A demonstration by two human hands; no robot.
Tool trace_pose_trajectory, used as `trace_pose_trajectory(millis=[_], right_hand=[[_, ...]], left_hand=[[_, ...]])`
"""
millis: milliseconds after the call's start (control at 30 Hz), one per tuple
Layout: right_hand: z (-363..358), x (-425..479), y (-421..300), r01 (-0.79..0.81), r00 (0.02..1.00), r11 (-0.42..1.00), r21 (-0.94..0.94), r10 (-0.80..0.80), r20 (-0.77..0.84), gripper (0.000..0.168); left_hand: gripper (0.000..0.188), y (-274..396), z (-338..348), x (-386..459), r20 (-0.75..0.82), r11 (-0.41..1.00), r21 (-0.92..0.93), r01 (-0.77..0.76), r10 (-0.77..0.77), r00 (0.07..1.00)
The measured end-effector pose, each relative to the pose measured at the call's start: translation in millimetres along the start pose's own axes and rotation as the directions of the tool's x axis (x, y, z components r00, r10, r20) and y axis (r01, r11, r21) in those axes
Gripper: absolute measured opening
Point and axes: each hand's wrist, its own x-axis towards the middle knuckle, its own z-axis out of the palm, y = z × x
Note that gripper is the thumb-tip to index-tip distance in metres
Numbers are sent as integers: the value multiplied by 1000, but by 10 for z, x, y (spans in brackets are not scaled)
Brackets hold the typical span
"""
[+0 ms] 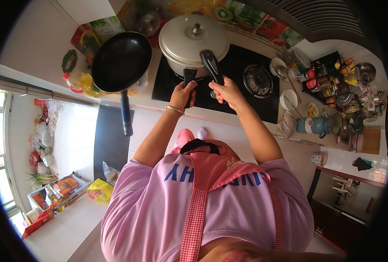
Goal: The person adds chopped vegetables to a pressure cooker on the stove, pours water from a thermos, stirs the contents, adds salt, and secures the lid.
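On the left burner of a black glass gas hob stands a metal pressure cooker. Its round lid sits on top, with a small dark weight valve at the middle. My left hand grips the black pot handle that points toward me. In my right hand is the black lid handle, angled to the right of the pot handle, so the two are out of line. Whether the lid is locked cannot be told from here.
Left of the hob is a black frying pan, its handle jutting past the counter edge. An oil bottle stands behind it. Right of the bare burner are bowls, a folded cloth, a blue jug and a rack of condiment bottles.
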Motion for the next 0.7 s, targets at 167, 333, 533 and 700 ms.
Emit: trace_pose_trajectory(millis=[167, 333, 533, 700], right_hand=[[52, -46, -20, -4, 1000, 1000, -4, 4, -18, 20], [56, -42, -3, -3, 1000, 1000, 12, 3, -1, 19], [15, -68, -49, -21, 998, 999, 32, 19, 58, 17], [51, -64, -32, -6, 999, 1000, 10, 6, 39, 20]], left_hand=[[26, -7, 13, -13, -21, 1000, 14, 4, -4, 1000], [26, 8, 34, -20, -31, 1000, 22, 3, -3, 1000], [25, 34, 71, -50, -56, 1000, 31, -7, 8, 998], [25, 24, 62, -38, -47, 1000, 25, -10, 11, 999]])
